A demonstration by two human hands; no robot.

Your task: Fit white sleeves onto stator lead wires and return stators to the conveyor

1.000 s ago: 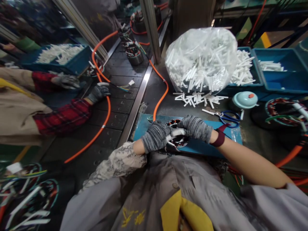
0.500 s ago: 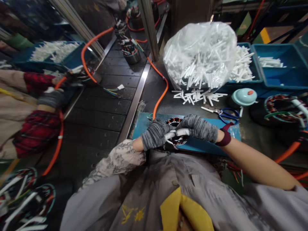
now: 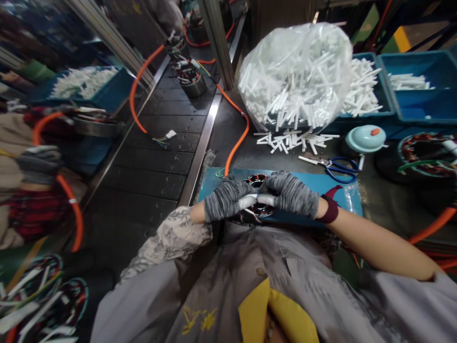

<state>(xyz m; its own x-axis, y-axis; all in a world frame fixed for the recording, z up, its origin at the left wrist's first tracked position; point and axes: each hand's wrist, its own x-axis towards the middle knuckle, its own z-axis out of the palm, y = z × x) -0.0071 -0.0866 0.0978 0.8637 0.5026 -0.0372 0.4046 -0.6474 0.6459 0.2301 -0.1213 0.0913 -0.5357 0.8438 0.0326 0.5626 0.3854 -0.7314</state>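
Wound ring [image 3: 263, 209] at the blue board [image 3: 317, 181], left of the board's middle, both gloved hands over it. Left hand [image 3: 230, 197] on the ring's left side, right hand [image 3: 293, 195] on its right; fingers drawn inward, white-covered thumbs nearly meeting above the opening. Cannot tell whether either pinches a wire or a sleeve — the gloves hide it.

Around the board: white tubes [image 3: 296, 140] strewn beyond its far edge, blue-handled scissors [image 3: 342, 170] at its far right corner, orange cable [image 3: 238, 140] running away from its far left part.

Handling, as judged: close work by feel, so short, gentle thumb moves; brace the ring with the outer fingers rather than pressing on the windings. Thin leads could bend or nick — light pressure. The right wrist's maroon band [image 3: 330, 209] has a loose tail near the scissors; better tucked in.
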